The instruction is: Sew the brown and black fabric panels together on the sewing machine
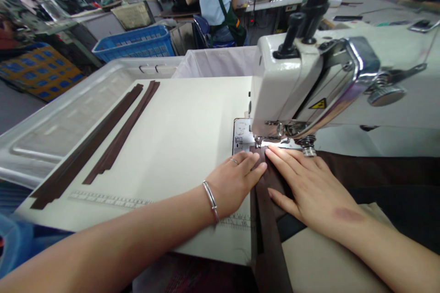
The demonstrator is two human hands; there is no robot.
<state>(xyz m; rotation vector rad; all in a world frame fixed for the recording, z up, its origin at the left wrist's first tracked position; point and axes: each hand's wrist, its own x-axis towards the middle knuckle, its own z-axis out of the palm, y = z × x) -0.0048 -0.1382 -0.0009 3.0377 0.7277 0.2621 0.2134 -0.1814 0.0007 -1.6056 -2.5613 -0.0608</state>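
Two strip bundles (87, 146) near the worktop's (182, 132) left edge seem unsewn, while brown fabric (271, 233) along its right edge, apparently barely begun, is pressed by the unclenched left hand (235, 183) and right hand (307, 187), nothing gripped.

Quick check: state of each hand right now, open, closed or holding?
Left hand: touching the brown strip; whether it grips cannot be told.
Right hand: open, laid palm down on the brown fabric.

Left of sewing machine head (282, 84): open passage over counter (192, 132); farther left, flat brown strips (92, 143). Right: machine arm (412, 110), blocking. Front: left hand (235, 181), right hand (305, 183), crowding approach.
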